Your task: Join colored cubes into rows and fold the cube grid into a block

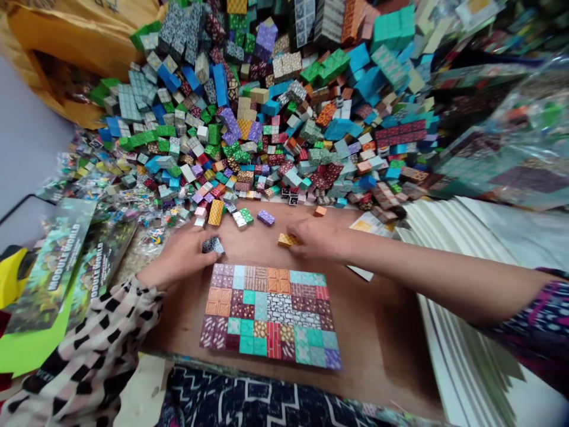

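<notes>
My left hand [183,256] is closed around a grey-and-black speckled block [214,245], just beyond the upper left corner of a flat mosaic of patterned blocks [273,314]. Fingers of my right hand [311,237] grip a small yellow-orange block [287,240] low over the brown tabletop [377,332]. The mosaic lies flat, nearest to my lap, its tiles in teal, maroon, orange and grey stone patterns. Beyond my hands lie a purple block [265,217], a green-and-white block [243,218], a yellow patterned block [216,212] and a small orange block [320,211].
A large heap of coloured blocks [267,130] covers the back of the table. Printed "Module World" sheets [53,261] lie at left, below a yellow bag [84,35]. A stack of white sheets [448,296] stands at right, with a clear plastic bag [511,142] behind it.
</notes>
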Motion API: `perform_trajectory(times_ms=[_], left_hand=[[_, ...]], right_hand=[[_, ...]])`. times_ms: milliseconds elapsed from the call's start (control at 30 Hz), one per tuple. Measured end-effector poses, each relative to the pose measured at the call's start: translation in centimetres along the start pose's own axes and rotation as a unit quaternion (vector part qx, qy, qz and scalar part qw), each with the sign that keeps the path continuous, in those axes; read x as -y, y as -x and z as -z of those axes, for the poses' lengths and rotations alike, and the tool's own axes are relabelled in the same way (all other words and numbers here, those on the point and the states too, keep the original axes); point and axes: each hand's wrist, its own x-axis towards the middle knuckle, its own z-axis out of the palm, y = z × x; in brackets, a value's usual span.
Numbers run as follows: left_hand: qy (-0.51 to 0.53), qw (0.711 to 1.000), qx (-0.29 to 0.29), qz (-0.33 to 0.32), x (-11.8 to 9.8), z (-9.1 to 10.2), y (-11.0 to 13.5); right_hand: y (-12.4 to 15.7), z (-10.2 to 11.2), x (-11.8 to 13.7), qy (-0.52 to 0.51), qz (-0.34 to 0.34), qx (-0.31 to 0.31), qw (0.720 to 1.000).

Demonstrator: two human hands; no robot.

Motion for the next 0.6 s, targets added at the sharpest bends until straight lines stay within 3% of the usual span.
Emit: perform_trajectory(times_ms=[100,267,500,600], left_hand=[[-0.003,1.000,0.007,0.003,-0.2,0.3,-0.4],[-0.016,1.000,-0.010,0.000,-0.1,0.1,-1.2],[-0.060,0.997,-0.042,-0.003,-0.8,-0.2,-2.4],[-0.090,0.995,-0.033,-0.016,-1.5,0.1,-2.9]], right_hand=[[0.4,1.4,-0.3,0.035,-0.017,0.041,0.998],[-1.1,3.7,0.6,0.007,-0.018,-0.032,0.999],[-5.4,3.0,1.2,-0.051,0.077,-0.049,0.995],[-6.4,2.9,1.2,-0.054,0.076,-0.062,0.994]])
